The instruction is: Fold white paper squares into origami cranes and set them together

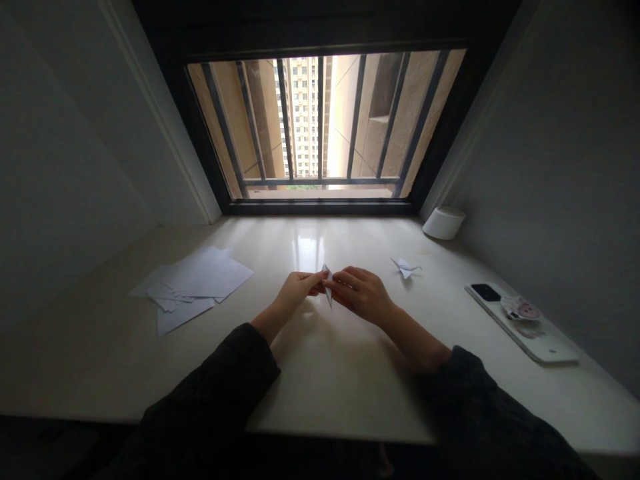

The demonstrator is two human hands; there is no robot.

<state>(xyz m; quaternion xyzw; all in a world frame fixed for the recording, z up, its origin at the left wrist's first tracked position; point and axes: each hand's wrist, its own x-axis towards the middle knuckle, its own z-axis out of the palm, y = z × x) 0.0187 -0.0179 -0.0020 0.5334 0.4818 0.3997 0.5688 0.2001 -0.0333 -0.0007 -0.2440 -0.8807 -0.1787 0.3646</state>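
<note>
Seemingly mid-fold straight below the window (320, 127): narrow paper piece (327, 283) pinched by left hand (295, 288) and right hand (363, 292) (one finished crane (406, 268) below its right corner, unfolded sheets (200, 280) below its left).

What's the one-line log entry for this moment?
left hand: pinches folded paper | right hand: pinches it too | desk left: loose sheets | desk right: folded figure, phone

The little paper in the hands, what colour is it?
White. The head view shows the little paper pinched between the left hand and right hand.
</note>
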